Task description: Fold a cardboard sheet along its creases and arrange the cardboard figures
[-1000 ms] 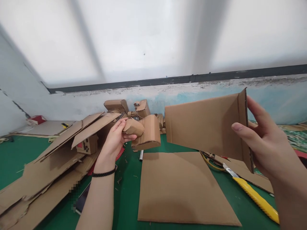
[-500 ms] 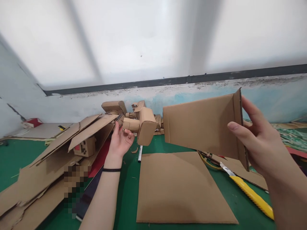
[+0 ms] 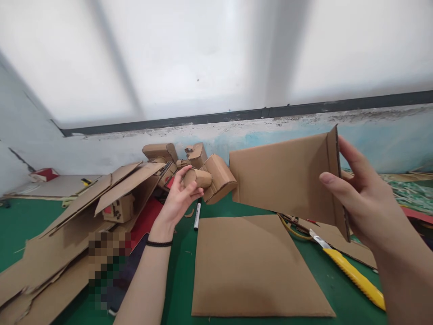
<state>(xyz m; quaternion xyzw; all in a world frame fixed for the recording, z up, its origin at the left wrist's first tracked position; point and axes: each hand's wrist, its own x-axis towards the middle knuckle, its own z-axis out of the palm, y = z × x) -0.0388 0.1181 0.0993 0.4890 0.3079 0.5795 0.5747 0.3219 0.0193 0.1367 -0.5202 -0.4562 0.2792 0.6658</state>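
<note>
A: L hand was up over the green mat, fingers curled round the rolled tube end of a small cardboard piece. Boxy end of it stuck out to the right, tilted, clear of the mat.

B: And the R hand?

A: Pinching a folded cardboard panel at its right edge, thumb on the near face, fingers behind. Panel was held upright in the air, w/ the folded flap next to the palm.

B: How close were the 2 pieces?

A: Just beside each other, boxy end near the panel's left edge. Couldn't tell if they touched.

B: What lay under them?

A: 1 flat cardboard sheet on the mat, right below the panel. A marker lay off its upper left corner, near the L wrist. Yellow utility knife sat to the right of the sheet, blade pointing toward the wall.

B: Left side?

A: A pile of cardboard scraps, w/ a small cardboard box tucked under a leaning flap. More cardboard models stood at the back by the wall.
</note>
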